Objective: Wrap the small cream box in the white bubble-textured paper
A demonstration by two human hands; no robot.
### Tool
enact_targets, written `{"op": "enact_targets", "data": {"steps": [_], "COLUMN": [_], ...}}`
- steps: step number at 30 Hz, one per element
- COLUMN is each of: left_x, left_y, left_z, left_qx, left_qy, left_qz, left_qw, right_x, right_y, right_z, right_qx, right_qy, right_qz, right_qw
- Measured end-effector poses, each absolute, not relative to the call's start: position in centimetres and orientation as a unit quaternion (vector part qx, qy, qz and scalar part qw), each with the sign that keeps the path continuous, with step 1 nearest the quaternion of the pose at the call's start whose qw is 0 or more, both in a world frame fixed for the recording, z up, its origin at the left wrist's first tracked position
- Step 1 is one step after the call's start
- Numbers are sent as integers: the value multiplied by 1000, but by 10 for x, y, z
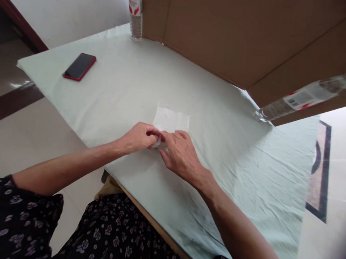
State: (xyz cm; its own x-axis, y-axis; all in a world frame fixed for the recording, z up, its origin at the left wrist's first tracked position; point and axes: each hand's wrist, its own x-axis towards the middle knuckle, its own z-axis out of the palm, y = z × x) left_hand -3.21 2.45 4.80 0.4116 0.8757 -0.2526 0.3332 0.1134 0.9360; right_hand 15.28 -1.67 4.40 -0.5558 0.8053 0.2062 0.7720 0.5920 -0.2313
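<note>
A thin white sheet of paper (pixel 171 119) lies on the cloth-covered table, its far part flat. Its near edge is bunched or folded up between my fingers. My left hand (pixel 143 137) is closed at the left end of that edge, thumb and fingers pinching it. From the right, my right hand (pixel 180 151) grips the same near edge, fingers bent over it and thumb below. The two hands meet at the fingertips, which hide most of the fold.
A phone in a red case (pixel 79 66) lies at the table's far left. A large brown cardboard panel (pixel 225 35) stands at the back, with a clear bottle (pixel 135 19) upright at its left edge and another bottle (pixel 304 97) at its right. Pale green cloth (pixel 120 83) covers the table.
</note>
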Motion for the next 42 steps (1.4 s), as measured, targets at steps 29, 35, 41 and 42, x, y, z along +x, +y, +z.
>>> {"op": "enact_targets", "data": {"steps": [29,35,41,42], "left_x": [-26,-26,-26,-26], "left_y": [21,21,23,24], "left_z": [24,22,19,19], "left_qx": [878,892,898,898], "left_qy": [378,345,324,322], "left_qz": [205,207,220,222], "left_qw": [210,207,202,201], "right_x": [178,175,181,183], "right_y": [-10,-9,-12,-13], "right_z": [4,11,9,7], "right_qx": [-683,-685,-687,-697], "right_qy": [-545,-547,-495,-500], "right_qz": [340,324,385,371], "right_qw": [347,356,367,355]}}
